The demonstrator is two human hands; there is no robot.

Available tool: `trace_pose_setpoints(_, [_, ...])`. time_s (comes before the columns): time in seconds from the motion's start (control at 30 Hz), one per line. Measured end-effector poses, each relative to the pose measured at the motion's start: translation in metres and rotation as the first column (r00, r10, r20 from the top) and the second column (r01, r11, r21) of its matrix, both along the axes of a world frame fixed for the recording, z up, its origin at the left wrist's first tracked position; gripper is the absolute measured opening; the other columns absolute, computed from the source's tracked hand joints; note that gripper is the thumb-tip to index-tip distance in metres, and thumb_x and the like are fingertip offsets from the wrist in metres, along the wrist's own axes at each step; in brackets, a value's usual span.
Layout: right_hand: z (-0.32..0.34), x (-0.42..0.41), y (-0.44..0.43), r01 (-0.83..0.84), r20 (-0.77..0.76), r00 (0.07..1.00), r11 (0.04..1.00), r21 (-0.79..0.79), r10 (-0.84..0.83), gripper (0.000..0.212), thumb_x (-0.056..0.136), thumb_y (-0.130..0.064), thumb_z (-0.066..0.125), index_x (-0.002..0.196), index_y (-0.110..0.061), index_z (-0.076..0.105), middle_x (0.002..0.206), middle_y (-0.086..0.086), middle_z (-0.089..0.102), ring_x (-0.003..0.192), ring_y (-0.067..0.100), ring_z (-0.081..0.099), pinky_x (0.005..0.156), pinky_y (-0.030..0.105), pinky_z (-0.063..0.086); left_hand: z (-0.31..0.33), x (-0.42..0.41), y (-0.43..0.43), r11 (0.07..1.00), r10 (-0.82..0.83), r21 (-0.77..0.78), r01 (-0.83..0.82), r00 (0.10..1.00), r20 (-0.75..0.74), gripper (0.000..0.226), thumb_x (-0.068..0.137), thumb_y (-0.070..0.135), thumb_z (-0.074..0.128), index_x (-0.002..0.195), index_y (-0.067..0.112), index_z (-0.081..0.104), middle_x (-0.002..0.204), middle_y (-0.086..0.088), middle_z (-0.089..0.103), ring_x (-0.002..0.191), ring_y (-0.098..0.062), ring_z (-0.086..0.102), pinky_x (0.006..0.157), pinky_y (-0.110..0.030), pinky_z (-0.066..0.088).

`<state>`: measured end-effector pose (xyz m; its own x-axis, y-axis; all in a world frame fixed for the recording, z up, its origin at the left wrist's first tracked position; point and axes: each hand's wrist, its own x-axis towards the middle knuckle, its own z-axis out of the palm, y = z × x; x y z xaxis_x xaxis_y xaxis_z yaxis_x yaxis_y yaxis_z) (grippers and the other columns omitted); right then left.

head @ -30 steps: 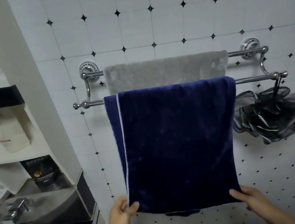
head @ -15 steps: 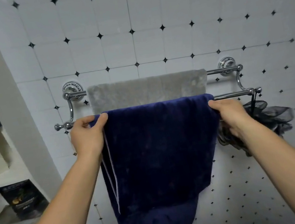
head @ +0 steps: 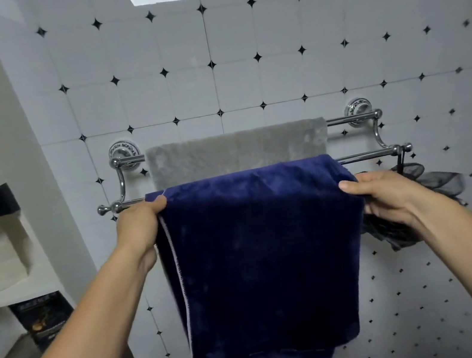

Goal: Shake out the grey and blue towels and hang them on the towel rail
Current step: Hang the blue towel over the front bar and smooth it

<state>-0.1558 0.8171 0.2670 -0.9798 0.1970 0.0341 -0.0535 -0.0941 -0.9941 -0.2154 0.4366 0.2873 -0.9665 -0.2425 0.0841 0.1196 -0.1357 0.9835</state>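
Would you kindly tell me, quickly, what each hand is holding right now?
Left hand: closed, gripping the left edge of the blue towel near its top.
Right hand: closed, pinching the blue towel's right edge near its top.

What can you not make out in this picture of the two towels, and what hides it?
Head view:
Light grey fluffy towel: lower part hidden behind the dark blue plush towel.
Chrome double towel rail: front bar's middle covered by the blue towel.
Black mesh bath sponge: partly behind the right hand.
Left hand: fingers hidden behind towel.
Dark shelf box: label blurred.
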Motion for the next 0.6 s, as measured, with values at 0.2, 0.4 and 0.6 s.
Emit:
trace_pose_setpoints(0.2, [-0.029,0.032,0.008,-0.171,0.01,0.985,0.983,-0.068,0.172,0.054,0.037,-0.015,0.095,0.082,-0.006,0.066,0.075,0.011,0.069,0.062,0.02,0.067,0.054,0.029,0.056,-0.022,0.029,-0.036,0.982,-0.179,0.041,0.184,0.978,-0.11,0.016,0.094,0.012,0.053,0.081,0.008,0.061,0.076,-0.002,0.066,0.065,-0.013,0.063,0.069,-0.029,0.048])
trace_pose_setpoints(0.4, [-0.003,0.004,-0.01,0.026,0.146,0.989,0.996,0.088,-0.039,0.027,0.086,-0.045,0.061,0.102,-0.024,0.069,0.096,-0.005,0.07,0.087,0.014,0.061,0.072,0.032,0.04,-0.029,0.012,-0.03,0.978,-0.156,-0.148,0.145,0.986,-0.062,0.018,0.093,0.02,0.057,0.078,0.012,0.061,0.076,-0.005,0.064,0.072,-0.022,0.052,0.068,-0.035,0.04])
trace_pose_setpoints(0.6, [0.019,-0.035,-0.037,0.074,0.145,0.985,0.984,0.162,-0.098,0.014,0.087,-0.029,0.065,0.099,-0.021,0.067,0.089,-0.005,0.072,0.085,0.013,0.064,0.071,0.031,0.043,-0.008,-0.011,-0.004,0.966,0.005,-0.254,-0.045,0.988,-0.156,0.026,0.081,0.034,0.073,0.073,0.01,0.067,0.074,-0.002,0.065,0.066,-0.016,0.056,0.066,-0.031,0.046])
